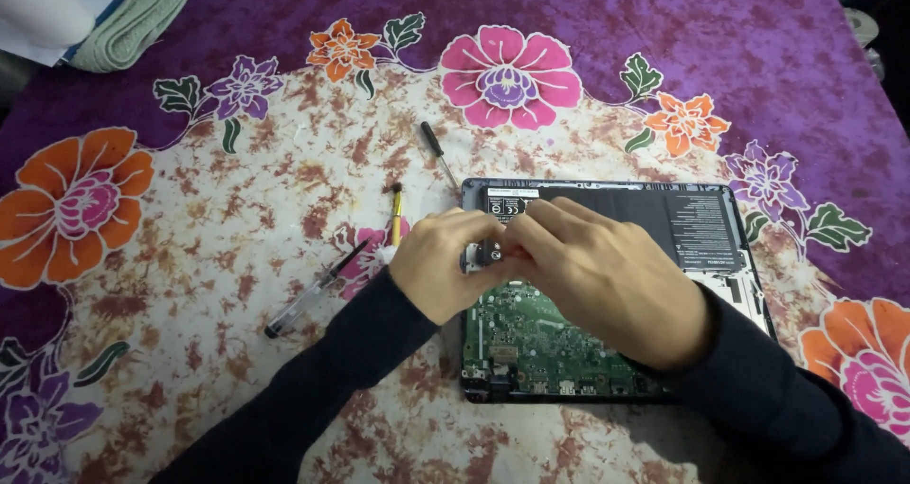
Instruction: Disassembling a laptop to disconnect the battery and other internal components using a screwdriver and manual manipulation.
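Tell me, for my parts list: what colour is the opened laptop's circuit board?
Green, in the head view: the circuit board.

Purple flowered tablecloth [237,29] — green circuit board [531,328], black battery [607,209], dark sleeves [313,389].

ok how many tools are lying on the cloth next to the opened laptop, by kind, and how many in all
black-handled screwdriver: 1
yellow-and-black tool: 1
clear-barrelled pen-like tool: 1
total: 3
All lie left of the opened laptop, apart from the left hand and right hand, which meet over a small dark part.
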